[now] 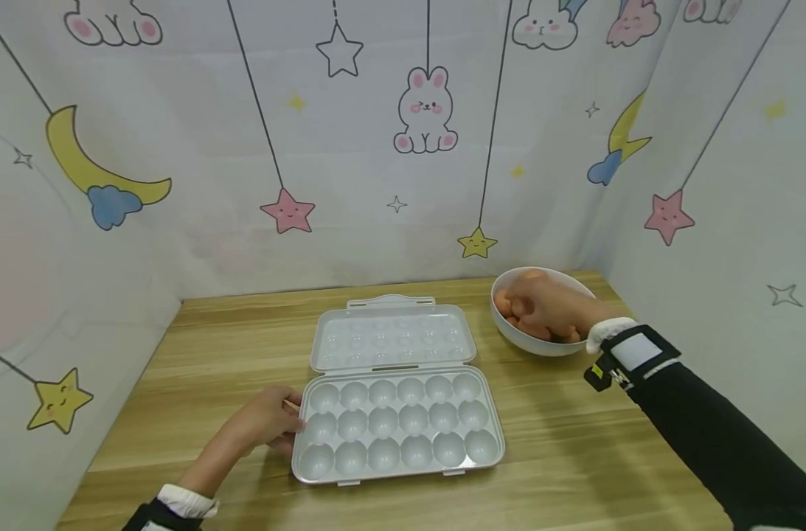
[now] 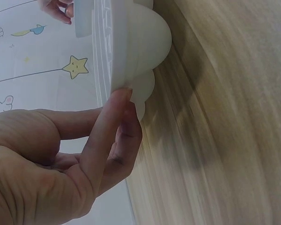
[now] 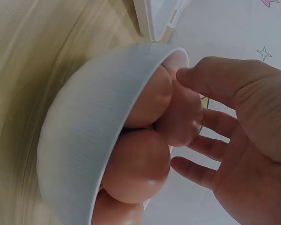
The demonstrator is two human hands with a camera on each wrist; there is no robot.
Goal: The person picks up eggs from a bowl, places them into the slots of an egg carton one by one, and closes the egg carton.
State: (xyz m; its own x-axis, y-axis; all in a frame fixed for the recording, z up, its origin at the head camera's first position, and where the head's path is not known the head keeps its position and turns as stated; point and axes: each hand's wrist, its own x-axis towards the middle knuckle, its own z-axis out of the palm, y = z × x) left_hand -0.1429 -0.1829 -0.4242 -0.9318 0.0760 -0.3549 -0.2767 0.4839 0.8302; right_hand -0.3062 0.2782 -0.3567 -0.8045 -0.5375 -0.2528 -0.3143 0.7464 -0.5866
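Fingers of the right hand [image 3: 239, 140] spread loosely over the eggs [image 3: 140, 164] in the white bowl [image 1: 538, 343], gripping none, while the left hand [image 1: 266, 424] touches the open egg tray [image 1: 396, 431] with straight fingers.

Staged recording booth: cartoon curtain [image 1: 403, 147] walls around wooden table [image 1: 575, 457]
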